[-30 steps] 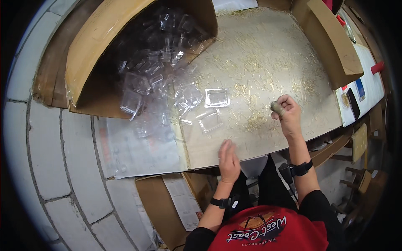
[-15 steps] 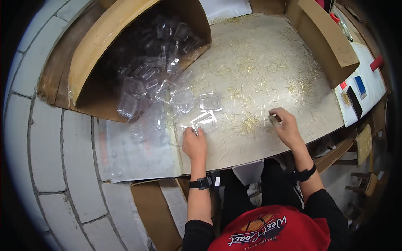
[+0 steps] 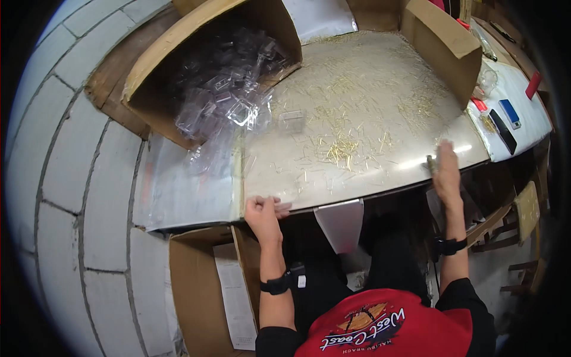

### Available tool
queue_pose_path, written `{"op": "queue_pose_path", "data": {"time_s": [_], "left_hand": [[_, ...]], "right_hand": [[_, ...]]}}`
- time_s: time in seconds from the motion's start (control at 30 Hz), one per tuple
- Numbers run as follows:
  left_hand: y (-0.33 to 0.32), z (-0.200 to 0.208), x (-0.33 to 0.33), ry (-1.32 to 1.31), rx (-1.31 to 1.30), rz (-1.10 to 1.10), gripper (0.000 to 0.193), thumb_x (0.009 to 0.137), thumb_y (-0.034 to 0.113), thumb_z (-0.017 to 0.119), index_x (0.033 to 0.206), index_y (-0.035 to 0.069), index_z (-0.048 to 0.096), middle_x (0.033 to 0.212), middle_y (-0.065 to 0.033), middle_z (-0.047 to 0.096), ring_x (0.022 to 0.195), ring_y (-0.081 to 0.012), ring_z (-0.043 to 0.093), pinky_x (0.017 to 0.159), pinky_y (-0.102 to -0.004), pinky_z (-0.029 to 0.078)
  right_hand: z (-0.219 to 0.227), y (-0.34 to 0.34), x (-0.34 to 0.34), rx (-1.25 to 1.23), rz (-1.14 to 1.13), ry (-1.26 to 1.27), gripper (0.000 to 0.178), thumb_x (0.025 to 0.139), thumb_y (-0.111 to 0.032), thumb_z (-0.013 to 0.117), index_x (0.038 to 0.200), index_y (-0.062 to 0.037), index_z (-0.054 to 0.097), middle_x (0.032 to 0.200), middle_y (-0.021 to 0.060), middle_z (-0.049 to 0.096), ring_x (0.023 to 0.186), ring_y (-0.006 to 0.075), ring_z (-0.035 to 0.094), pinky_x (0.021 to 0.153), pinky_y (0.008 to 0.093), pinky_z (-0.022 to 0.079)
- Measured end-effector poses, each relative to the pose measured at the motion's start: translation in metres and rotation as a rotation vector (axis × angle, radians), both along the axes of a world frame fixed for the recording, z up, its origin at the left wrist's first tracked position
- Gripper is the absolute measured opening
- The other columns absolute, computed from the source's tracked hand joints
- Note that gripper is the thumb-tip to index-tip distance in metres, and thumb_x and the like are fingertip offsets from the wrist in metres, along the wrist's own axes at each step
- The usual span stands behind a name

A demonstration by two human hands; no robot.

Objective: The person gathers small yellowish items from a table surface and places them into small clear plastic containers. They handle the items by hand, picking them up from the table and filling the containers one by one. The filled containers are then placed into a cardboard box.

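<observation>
large box: cardboard, on its side, mouth toward the board; holds a loose pile of clear trays, some spilling out past the mouth. one single tray lies on the board, near the spill; blurred, contents not readable. gold pins loose over the board, thickest in a heap near the front edge, between the hands. right-hand box: cardboard, at far right of the board; inside not visible. lower box: below table level, paper sheet inside. left hand: at front edge, fingers bent; cannot tell if anything is gripped. right hand: fingers straight, thumb apart, over the board's right front; greenish piece at the thumb.
</observation>
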State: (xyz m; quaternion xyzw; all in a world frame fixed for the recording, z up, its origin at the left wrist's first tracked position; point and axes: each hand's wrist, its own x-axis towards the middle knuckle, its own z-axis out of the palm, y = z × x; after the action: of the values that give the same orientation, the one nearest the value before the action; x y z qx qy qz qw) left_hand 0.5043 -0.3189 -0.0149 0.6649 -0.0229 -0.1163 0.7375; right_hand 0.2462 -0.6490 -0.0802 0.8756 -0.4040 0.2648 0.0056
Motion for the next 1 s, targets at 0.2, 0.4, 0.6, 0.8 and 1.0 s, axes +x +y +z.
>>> {"op": "queue_pose_path", "data": {"time_s": [0.2,0.4,0.6,0.8,1.0], "left_hand": [[0.076,-0.049,-0.078,0.176,-0.055,-0.069,0.027,0.085,-0.002,0.049,0.112,-0.005,0.045,0.084,-0.0095,0.053,0.069,-0.0258,0.067,0.051,-0.0296,0.056],[0.105,-0.127,-0.115,0.49,-0.11,-0.088,0.012,0.084,-0.006,0.047,0.093,0.002,0.048,0.088,-0.0174,0.062,0.073,-0.031,0.068,0.057,-0.0346,0.059],[0.112,-0.135,-0.134,0.397,0.044,-0.15,0.023,0.089,0.003,0.047,0.111,-0.004,0.047,0.102,-0.0201,0.064,0.078,-0.0268,0.069,0.054,-0.0274,0.054],[0.103,-0.166,-0.145,0.487,0.024,-0.253,0.034,0.088,0.0,0.043,0.122,-0.007,0.04,0.109,-0.0244,0.059,0.081,-0.0315,0.068,0.06,-0.0314,0.056],[0.071,-0.16,-0.149,0.522,0.04,-0.35,0.044,0.082,-0.005,0.039,0.126,-0.002,0.038,0.11,-0.0238,0.059,0.085,-0.0334,0.068,0.066,-0.0365,0.058]], "right_hand": [[0.022,0.087,0.106,0.232,0.258,0.088,0.069,0.092,-0.046,0.046,0.14,0.0013,0.028,0.145,0.0261,0.025,0.137,0.0361,0.021,0.113,0.044,0.017],[0.014,0.101,0.165,0.234,0.696,0.124,0.055,0.092,-0.037,0.049,0.137,-0.0079,0.038,0.146,0.0171,0.031,0.135,0.0337,0.028,0.11,0.0453,0.023],[0.028,0.074,0.135,0.754,0.739,-0.429,0.039,0.089,-0.025,0.058,0.12,-0.0021,0.057,0.13,0.0198,0.051,0.122,0.034,0.047,0.102,0.0388,0.037],[0.035,0.112,0.168,0.374,0.613,-0.079,0.048,0.093,-0.035,0.049,0.133,-0.0078,0.046,0.143,0.0173,0.037,0.132,0.0333,0.035,0.108,0.0378,0.029],[0.037,0.099,0.167,0.906,0.842,-0.183,0.045,0.091,-0.033,0.053,0.126,-0.0049,0.053,0.138,0.0163,0.044,0.129,0.0291,0.041,0.106,0.0353,0.032]]}}
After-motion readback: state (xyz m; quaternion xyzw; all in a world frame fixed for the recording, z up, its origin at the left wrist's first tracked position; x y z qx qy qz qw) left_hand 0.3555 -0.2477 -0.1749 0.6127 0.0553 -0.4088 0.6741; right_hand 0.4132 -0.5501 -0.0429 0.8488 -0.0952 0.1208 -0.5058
